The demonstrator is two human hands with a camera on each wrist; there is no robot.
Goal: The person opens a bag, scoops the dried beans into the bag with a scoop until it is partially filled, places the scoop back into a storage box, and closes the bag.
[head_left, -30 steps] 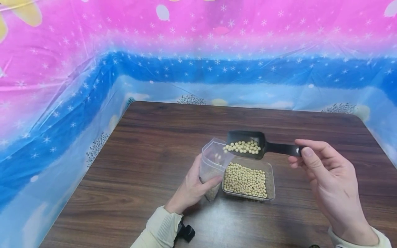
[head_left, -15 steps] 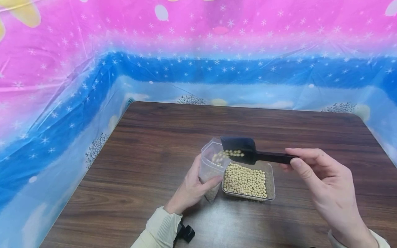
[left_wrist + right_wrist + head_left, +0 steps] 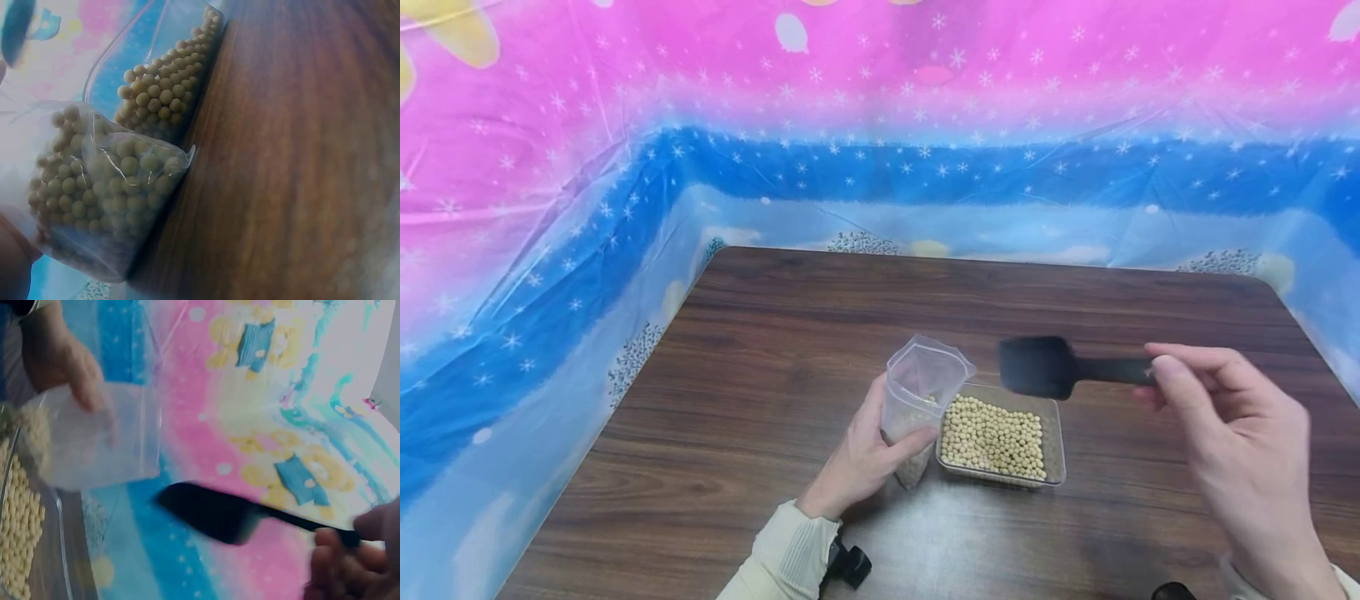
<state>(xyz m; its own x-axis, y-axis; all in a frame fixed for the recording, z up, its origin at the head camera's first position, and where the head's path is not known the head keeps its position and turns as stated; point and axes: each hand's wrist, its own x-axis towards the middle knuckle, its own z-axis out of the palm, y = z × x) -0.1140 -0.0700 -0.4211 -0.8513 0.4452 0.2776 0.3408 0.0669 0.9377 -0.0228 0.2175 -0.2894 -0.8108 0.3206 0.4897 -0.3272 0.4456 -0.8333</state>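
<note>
My left hand (image 3: 865, 446) grips a clear plastic bag (image 3: 917, 379), its mouth held open and tilted to the right. Pale round beans fill the lower part of the bag (image 3: 106, 181), as the left wrist view shows. The right hand (image 3: 1232, 425) pinches the handle end of a black scoop (image 3: 1037, 367) between thumb and fingers. That scoop hangs to the right of the bag's mouth, above the back of a clear box (image 3: 1054, 433); no beans show on it. Many beans (image 3: 992, 437) lie in the box, close beside the bag.
A dark wood-grain table (image 3: 760, 333) carries the box. Pink and blue patterned cloth (image 3: 865, 167) hangs behind it and along the left side. Near the left sleeve is a black strap-like device (image 3: 850, 565).
The right hand tipped the scoop over the bag, and its beans slid in. It has since drawn the scoop back to the right. The left hand and bag stayed put.
</note>
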